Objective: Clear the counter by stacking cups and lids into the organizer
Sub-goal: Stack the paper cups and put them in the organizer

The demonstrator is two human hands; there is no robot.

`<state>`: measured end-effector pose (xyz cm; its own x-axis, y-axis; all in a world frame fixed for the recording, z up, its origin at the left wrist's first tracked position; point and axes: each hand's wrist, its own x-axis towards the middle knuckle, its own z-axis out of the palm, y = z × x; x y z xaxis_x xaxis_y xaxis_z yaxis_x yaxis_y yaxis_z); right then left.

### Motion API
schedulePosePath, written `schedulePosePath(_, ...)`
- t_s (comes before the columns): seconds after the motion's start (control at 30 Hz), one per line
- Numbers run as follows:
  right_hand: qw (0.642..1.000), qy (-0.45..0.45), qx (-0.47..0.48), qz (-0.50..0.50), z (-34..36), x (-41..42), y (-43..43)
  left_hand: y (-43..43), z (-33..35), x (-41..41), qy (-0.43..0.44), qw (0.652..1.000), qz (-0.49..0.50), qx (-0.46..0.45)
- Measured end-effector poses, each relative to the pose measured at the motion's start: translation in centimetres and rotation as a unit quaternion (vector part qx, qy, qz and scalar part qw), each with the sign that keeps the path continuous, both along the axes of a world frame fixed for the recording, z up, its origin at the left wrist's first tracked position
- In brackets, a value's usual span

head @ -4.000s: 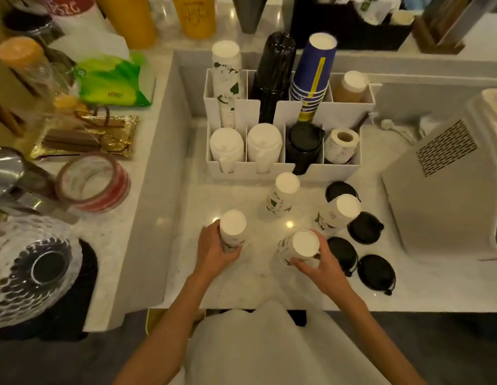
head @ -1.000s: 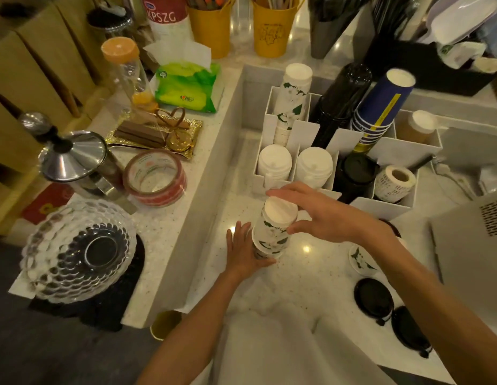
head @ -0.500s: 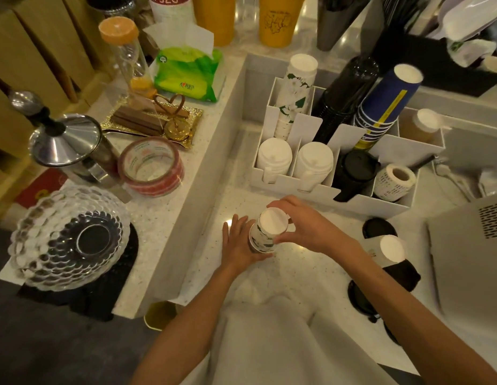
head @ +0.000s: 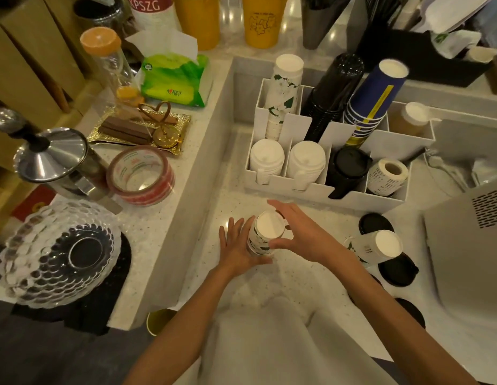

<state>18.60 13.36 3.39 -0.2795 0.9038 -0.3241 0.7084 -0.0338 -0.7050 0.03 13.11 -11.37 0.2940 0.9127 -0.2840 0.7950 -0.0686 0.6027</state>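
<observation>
A short stack of upside-down white floral paper cups (head: 265, 232) stands on the counter in front of me. My left hand (head: 236, 247) cups its left side and base. My right hand (head: 300, 232) wraps its top right. One more floral cup (head: 376, 245) stands upside down to the right, among several black lids (head: 397, 269) lying flat. Behind them is the white organizer (head: 311, 190), holding a tall floral cup stack (head: 283, 93), black cups (head: 333, 90), blue cups (head: 375, 98), white lids (head: 266, 159) and black lids (head: 350, 168).
A grey machine (head: 469, 245) fills the right side. On the raised ledge to the left sit a tape roll (head: 141, 176), a steel pot (head: 52, 159), a glass dish (head: 58, 254), a gold tray (head: 139, 129) and green tissues (head: 175, 79).
My right hand has pushed a cup down onto the stack that my left hand steadies. The stack now sits lower and my right hand grips its upper side.
</observation>
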Motion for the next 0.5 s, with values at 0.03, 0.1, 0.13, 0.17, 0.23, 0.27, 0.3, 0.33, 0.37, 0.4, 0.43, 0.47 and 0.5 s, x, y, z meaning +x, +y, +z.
schedulePosePath(0.03,1.0,0.025,-0.005,-0.015,0.4,0.7,-0.6,0.0,-0.1,-0.1,-0.008,1.0,0.002,0.0)
schedulePosePath(0.1,0.995,0.035,0.037,-0.089,1.3,3.3,-2.1,-0.1,-0.3,0.4,-0.025,0.999,0.012,0.022)
schedulePosePath(0.13,0.988,-0.004,0.078,-0.136,1.8,5.2,-3.1,-0.2,-0.4,0.9,-0.032,0.999,0.011,0.042)
schedulePosePath(0.17,0.974,-0.071,0.118,-0.179,2.0,7.4,-4.0,-0.3,-0.4,1.7,-0.039,0.997,0.002,0.059)
schedulePosePath(0.23,0.935,-0.235,0.133,-0.231,2.1,12.4,-6.1,-0.4,-0.3,3.8,-0.053,0.995,-0.039,0.07)
schedulePosePath(0.27,0.925,-0.287,0.09,-0.234,2.0,14.4,-7.0,-0.5,-0.2,4.9,-0.058,0.994,-0.06,0.068)
schedulePosePath(0.3,0.926,-0.3,0.037,-0.226,1.8,15.6,-7.5,-0.6,-0.2,5.5,-0.061,0.994,-0.07,0.065)
schedulePosePath(0.33,0.932,-0.284,-0.009,-0.226,1.5,16.7,-8.2,-0.7,-0.2,6.5,-0.068,0.992,-0.084,0.059)
schedulePosePath(0.37,0.938,-0.259,-0.034,-0.229,1.2,17.5,-8.8,-0.8,-0.2,7.5,-0.076,0.991,-0.094,0.054)
schedulePosePath(0.4,0.943,-0.237,-0.034,-0.23,0.8,17.9,-9.2,-0.9,-0.3,8.2,-0.083,0.991,-0.097,0.049)
schedulePosePath(0.43,0.947,-0.221,-0.023,-0.233,0.3,18.0,-9.6,-1.1,-0.4,8.8,-0.089,0.99,-0.097,0.044)
schedulePosePath(0.47,0.947,-0.207,-0.01,-0.244,-0.1,17.8,-9.9,-1.1,-0.5,9.1,-0.093,0.99,-0.094,0.039)
schedulePosePath(0.5,0.946,-0.187,-0.002,-0.266,-0.5,17.6,-10.1,-1.2,-0.6,9.3,-0.097,0.99,-0.091,0.036)
